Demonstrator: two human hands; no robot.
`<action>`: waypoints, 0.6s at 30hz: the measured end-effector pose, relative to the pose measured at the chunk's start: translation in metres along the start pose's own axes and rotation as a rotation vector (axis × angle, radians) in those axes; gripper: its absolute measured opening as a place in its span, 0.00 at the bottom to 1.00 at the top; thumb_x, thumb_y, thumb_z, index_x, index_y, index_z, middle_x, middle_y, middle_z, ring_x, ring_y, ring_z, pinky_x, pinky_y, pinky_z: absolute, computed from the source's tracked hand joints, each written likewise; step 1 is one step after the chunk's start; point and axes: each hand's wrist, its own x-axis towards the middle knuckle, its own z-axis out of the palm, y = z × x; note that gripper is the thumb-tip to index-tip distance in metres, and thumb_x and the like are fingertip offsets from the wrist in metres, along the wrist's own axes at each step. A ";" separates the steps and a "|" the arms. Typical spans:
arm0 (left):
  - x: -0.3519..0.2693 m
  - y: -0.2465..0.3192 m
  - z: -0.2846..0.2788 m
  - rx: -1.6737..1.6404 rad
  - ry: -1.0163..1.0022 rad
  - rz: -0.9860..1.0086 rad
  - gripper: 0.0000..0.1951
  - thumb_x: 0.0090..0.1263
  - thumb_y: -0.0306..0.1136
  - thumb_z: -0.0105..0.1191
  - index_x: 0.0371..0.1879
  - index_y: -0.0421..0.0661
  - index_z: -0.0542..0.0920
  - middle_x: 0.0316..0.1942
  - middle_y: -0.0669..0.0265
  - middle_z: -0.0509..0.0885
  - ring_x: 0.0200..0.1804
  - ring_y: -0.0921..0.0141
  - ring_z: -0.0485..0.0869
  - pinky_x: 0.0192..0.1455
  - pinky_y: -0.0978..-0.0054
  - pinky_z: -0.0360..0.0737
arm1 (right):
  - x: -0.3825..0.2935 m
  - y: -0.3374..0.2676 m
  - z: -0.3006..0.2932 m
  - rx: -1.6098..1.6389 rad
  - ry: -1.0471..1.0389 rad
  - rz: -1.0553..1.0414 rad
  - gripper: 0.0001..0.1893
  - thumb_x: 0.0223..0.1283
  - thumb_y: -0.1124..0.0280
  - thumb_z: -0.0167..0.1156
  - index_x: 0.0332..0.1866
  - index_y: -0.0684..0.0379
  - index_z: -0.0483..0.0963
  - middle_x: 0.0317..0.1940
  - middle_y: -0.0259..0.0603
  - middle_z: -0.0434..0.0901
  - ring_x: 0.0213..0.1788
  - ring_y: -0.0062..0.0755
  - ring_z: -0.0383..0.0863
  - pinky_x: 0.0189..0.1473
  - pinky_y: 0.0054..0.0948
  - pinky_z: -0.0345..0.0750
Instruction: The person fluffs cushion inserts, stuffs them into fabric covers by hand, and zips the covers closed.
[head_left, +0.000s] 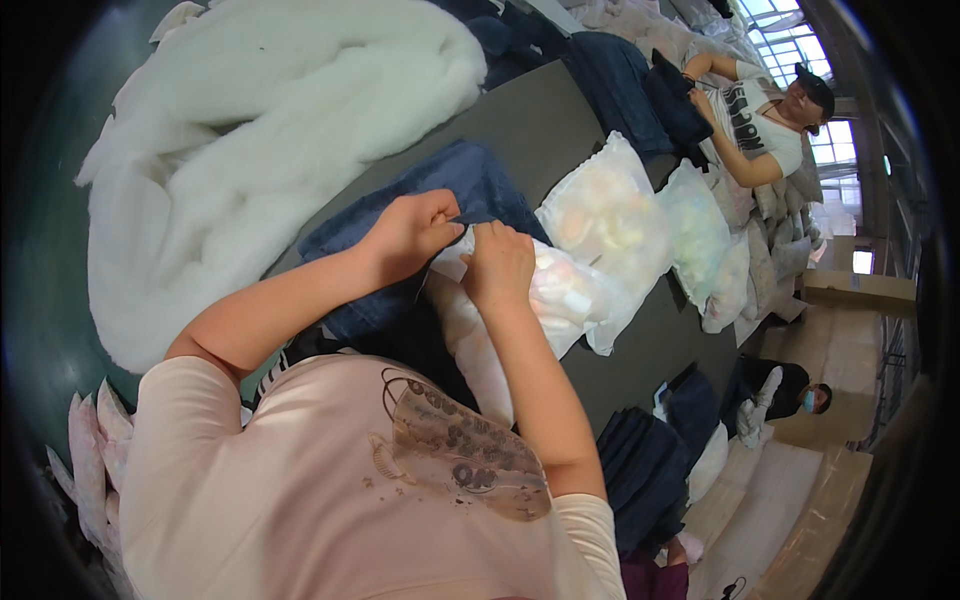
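Both hands meet at the edge of a dark blue fabric cover (484, 169) on the grey table. My left hand (412, 231) pinches the cover's edge between thumb and bent fingers. Close beside it, my right hand (501, 266) is closed at the same edge, by the white corner of a stuffed inner bag (562, 289); exactly which layers it grips is hidden under the fingers. Pale, multicoloured filling shows through the bag's thin white fabric. The bag lies partly under my right wrist and runs down toward my body.
A big roll of white batting (300, 112) lies at left. Filled white bags (611, 214) rest right of my hands, on the grey tabletop (525, 112). Dark blue covers (645, 465) are stacked lower right. One person (750, 127) handles a dark cover; another person (780, 390) is farther back.
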 end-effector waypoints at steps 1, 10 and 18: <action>-0.001 -0.002 0.003 0.063 0.042 0.043 0.08 0.69 0.30 0.58 0.33 0.39 0.76 0.20 0.62 0.73 0.27 0.76 0.69 0.31 0.70 0.70 | 0.000 -0.002 -0.002 0.028 0.048 0.017 0.15 0.36 0.70 0.74 0.31 0.57 0.77 0.29 0.41 0.79 0.38 0.44 0.82 0.45 0.42 0.72; 0.003 0.001 -0.004 0.100 0.108 0.110 0.08 0.69 0.30 0.56 0.35 0.39 0.75 0.21 0.60 0.72 0.26 0.66 0.70 0.31 0.67 0.69 | -0.079 -0.021 -0.020 0.721 0.022 -0.028 0.24 0.63 0.78 0.61 0.65 0.67 0.72 0.63 0.60 0.75 0.65 0.60 0.77 0.69 0.42 0.73; -0.008 0.006 -0.007 0.151 0.008 0.127 0.06 0.68 0.27 0.55 0.33 0.40 0.73 0.22 0.58 0.72 0.24 0.67 0.68 0.30 0.67 0.68 | -0.013 0.018 -0.033 0.653 -0.569 -0.224 0.23 0.66 0.82 0.49 0.66 0.62 0.75 0.71 0.56 0.72 0.73 0.51 0.71 0.74 0.40 0.69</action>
